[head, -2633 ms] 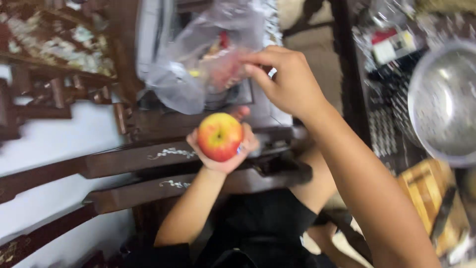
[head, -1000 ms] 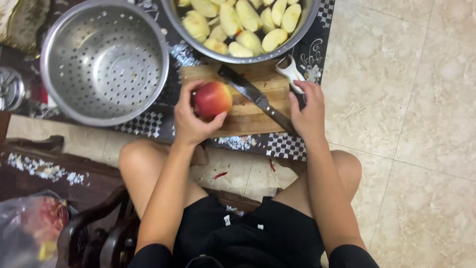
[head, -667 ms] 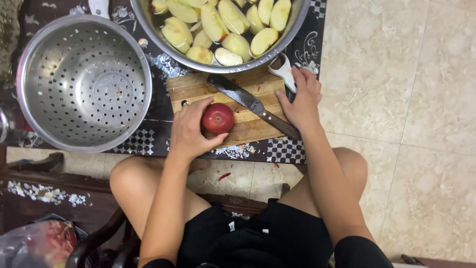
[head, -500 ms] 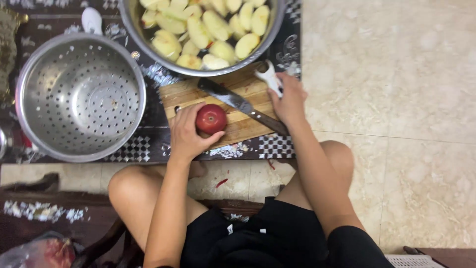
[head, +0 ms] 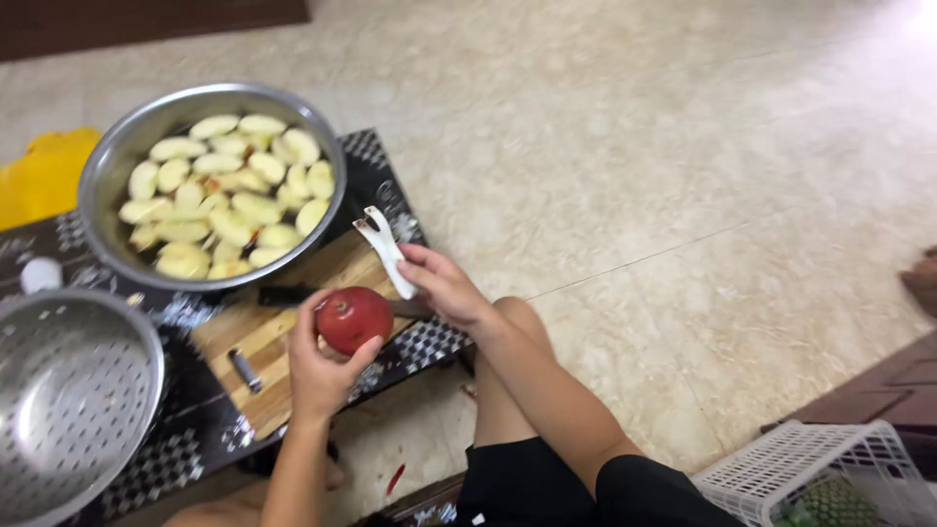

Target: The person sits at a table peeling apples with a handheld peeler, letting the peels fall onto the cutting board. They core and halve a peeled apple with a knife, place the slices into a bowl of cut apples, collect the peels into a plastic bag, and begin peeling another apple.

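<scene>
A person sits on the tiled floor (head: pixel 683 146) over a low black patterned mat (head: pixel 195 429). At far left, an empty steel colander (head: pixel 68 400) rests on the mat, with a small white object (head: pixel 41 275) just above it. Behind it stands a steel bowl (head: pixel 117 146) full of pale, peeled apple pieces (head: pixel 220 195). A wooden board (head: pixel 264 342) lies in front of the bowl; a knife (head: pixel 293 296) rests across its far edge and a small dark tool (head: pixel 245 371) lies on it. The left hand (head: pixel 317 376) is curled from below around a red apple (head: pixel 353 318), held just above the board's right end, fingers closed on its sides. The right hand (head: pixel 444 288) pinches a white peeler (head: pixel 386 249) by its handle, head tilted up and away, just right of the apple and not touching it. To do this well, judging from here, the blade should meet the skin flat and run in shallow strokes away from the left fingers, the apple turned between strokes. A white basket (head: pixel 810 473) sits at lower right
</scene>
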